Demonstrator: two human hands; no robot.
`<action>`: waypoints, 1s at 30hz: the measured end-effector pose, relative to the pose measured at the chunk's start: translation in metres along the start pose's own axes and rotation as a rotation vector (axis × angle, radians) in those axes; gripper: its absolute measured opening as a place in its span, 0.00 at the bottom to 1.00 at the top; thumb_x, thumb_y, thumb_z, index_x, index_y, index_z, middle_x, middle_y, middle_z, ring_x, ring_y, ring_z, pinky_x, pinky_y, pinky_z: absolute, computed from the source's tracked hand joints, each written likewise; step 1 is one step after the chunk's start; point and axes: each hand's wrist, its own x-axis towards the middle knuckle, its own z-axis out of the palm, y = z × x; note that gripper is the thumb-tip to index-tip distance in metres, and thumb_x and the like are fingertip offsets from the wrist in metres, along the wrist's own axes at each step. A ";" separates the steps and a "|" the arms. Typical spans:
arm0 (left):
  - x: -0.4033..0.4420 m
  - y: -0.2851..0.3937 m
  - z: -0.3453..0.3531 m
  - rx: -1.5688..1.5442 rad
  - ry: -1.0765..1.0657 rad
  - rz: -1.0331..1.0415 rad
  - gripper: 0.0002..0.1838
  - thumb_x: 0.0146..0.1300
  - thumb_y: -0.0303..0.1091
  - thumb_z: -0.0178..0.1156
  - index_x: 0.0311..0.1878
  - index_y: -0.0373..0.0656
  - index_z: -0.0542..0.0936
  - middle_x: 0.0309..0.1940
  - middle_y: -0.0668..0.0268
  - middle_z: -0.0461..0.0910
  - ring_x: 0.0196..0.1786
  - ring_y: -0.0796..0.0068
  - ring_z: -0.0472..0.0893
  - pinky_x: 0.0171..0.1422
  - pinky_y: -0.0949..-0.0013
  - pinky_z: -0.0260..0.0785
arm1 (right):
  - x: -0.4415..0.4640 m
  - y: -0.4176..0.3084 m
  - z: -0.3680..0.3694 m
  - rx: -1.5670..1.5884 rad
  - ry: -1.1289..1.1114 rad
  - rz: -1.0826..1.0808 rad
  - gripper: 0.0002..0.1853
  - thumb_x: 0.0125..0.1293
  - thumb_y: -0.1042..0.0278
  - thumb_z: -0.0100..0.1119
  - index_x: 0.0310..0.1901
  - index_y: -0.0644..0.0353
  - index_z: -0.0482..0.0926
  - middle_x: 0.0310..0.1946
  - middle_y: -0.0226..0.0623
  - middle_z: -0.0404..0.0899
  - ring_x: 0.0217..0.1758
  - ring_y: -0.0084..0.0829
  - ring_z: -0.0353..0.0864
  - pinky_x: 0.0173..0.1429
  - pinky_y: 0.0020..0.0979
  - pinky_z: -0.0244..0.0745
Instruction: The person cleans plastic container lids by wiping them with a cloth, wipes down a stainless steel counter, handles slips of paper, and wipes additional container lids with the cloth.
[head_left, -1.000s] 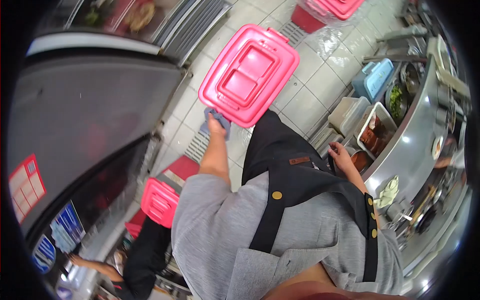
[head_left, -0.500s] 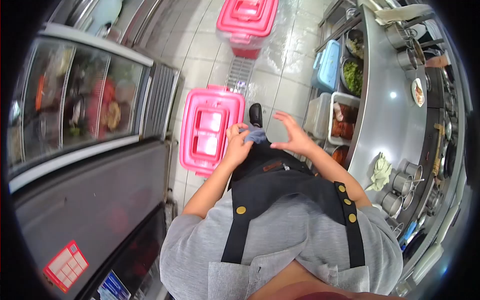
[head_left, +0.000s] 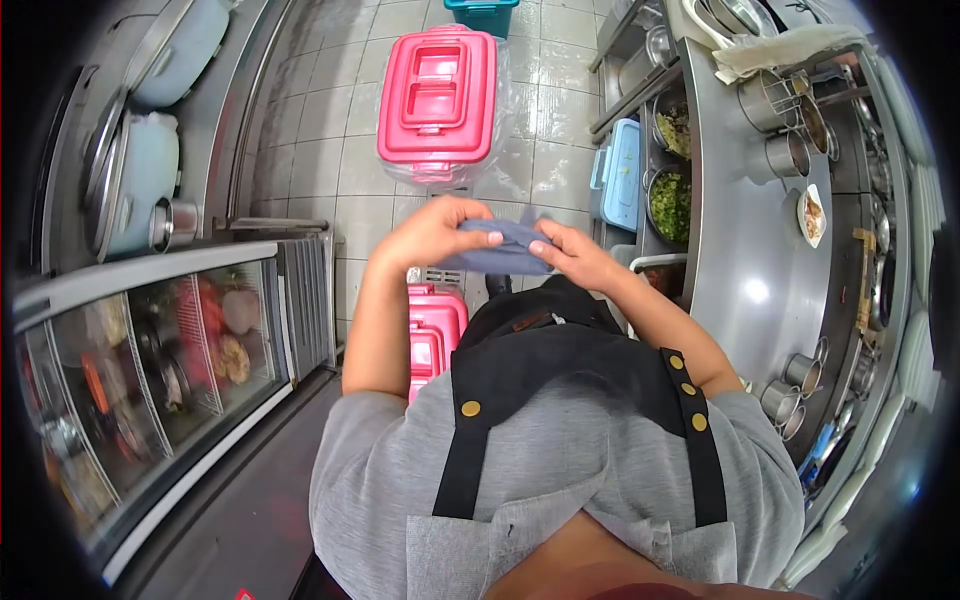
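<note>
A blue-grey cloth (head_left: 508, 246) is stretched between my two hands in front of my black apron (head_left: 560, 330), bunched and folded. My left hand (head_left: 440, 232) grips its left end, with the thumb on top. At the right end, my right hand (head_left: 577, 256) pinches the cloth between thumb and fingers. Below my left forearm, a pink lidded bin (head_left: 432, 335) is partly hidden by my arm and apron. Farther ahead on the floor sits another pink lidded bin (head_left: 440, 95), wrapped in clear plastic.
Along the right runs a steel counter (head_left: 745, 270) with pots (head_left: 785, 158) and a small dish of food (head_left: 812, 216). Bowls of chopped greens (head_left: 670, 205) and a blue lidded tub (head_left: 622, 175) sit beside it. A glass-fronted fridge (head_left: 150, 350) stands at left. A teal bin (head_left: 482, 14) is far ahead.
My right hand, open and apart before, now grips the cloth along with my left. Both hands and the cloth are higher in view. The pink bins appear lower, as the view has shifted.
</note>
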 end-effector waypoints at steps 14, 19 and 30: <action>0.190 -0.008 -0.072 -0.159 0.004 0.076 0.42 0.40 0.34 0.78 0.62 0.40 0.72 0.61 0.62 0.72 0.63 0.68 0.70 0.69 0.63 0.57 | 0.158 -0.050 -0.224 1.051 -0.157 0.166 0.28 0.73 0.51 0.47 0.64 0.67 0.64 0.60 0.43 0.72 0.62 0.39 0.73 0.66 0.42 0.66; 0.183 -0.004 -0.156 -0.922 0.520 0.328 0.43 0.39 0.34 0.78 0.62 0.38 0.71 0.54 0.63 0.77 0.56 0.68 0.76 0.63 0.63 0.67 | 0.245 -0.023 -0.291 0.749 -0.225 0.246 0.35 0.71 0.38 0.39 0.66 0.61 0.64 0.62 0.42 0.70 0.64 0.34 0.70 0.68 0.38 0.61; 0.337 -0.163 -0.440 -0.962 0.960 0.082 0.33 0.57 0.35 0.62 0.65 0.39 0.66 0.57 0.56 0.74 0.59 0.61 0.75 0.65 0.60 0.67 | 0.304 0.122 -0.388 0.556 0.143 0.855 0.24 0.69 0.49 0.52 0.60 0.53 0.71 0.51 0.29 0.78 0.49 0.26 0.76 0.52 0.34 0.69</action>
